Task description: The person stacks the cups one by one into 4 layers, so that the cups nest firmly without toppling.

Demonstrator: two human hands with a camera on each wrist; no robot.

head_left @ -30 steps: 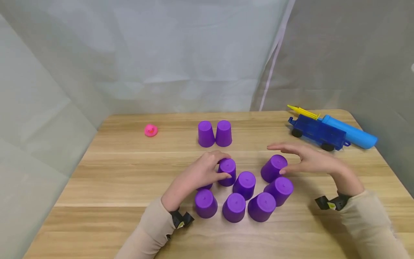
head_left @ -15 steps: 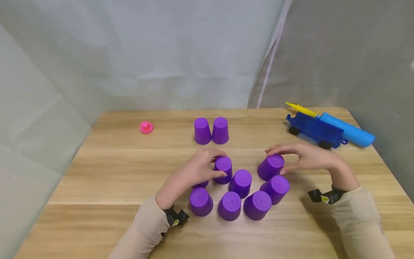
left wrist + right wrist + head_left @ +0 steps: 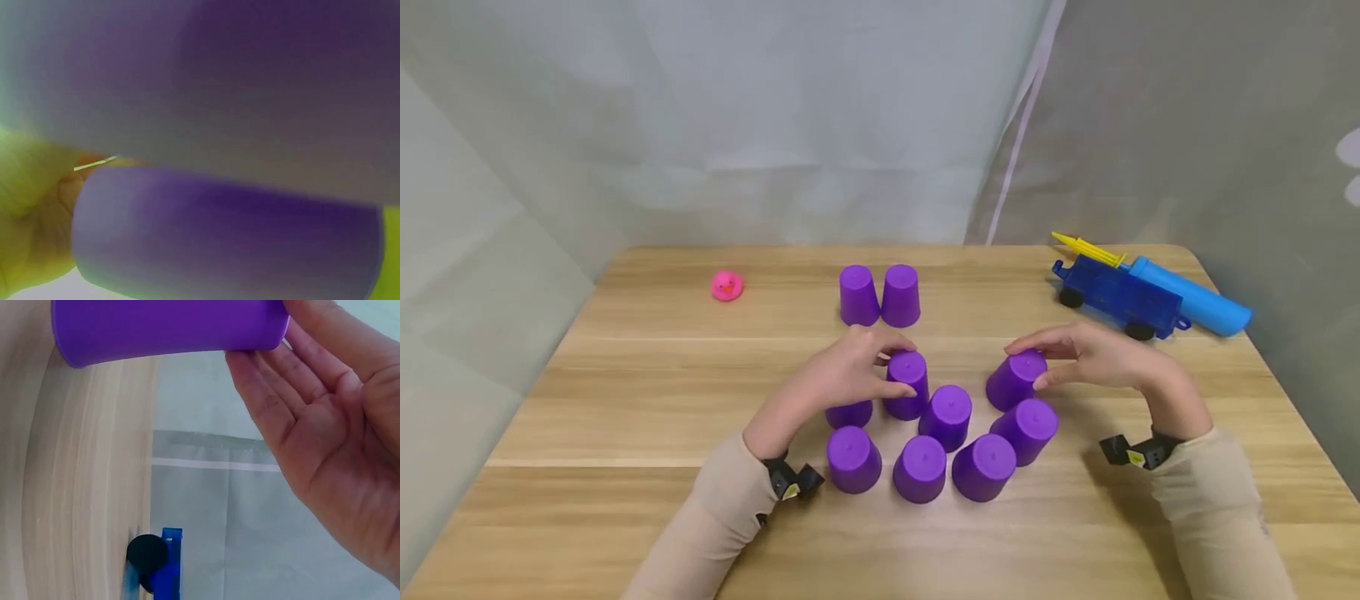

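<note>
Head view shows the left hand (image 3: 842,375) gripping an upturned purple cup (image 3: 907,384) in the cluster mid-surface (image 3: 625,400), while the right hand (image 3: 1086,354) pinches the tilted cup (image 3: 1015,379) by its top. Judging from this, lift each cup straight up with a light, even grip, clearing the neighbouring cups (image 3: 951,450) just beside them.

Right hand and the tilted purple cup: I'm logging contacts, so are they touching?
Touching. In the right wrist view the fingers of the right hand lie against the purple cup; the head view shows the thumb on its side.
</note>
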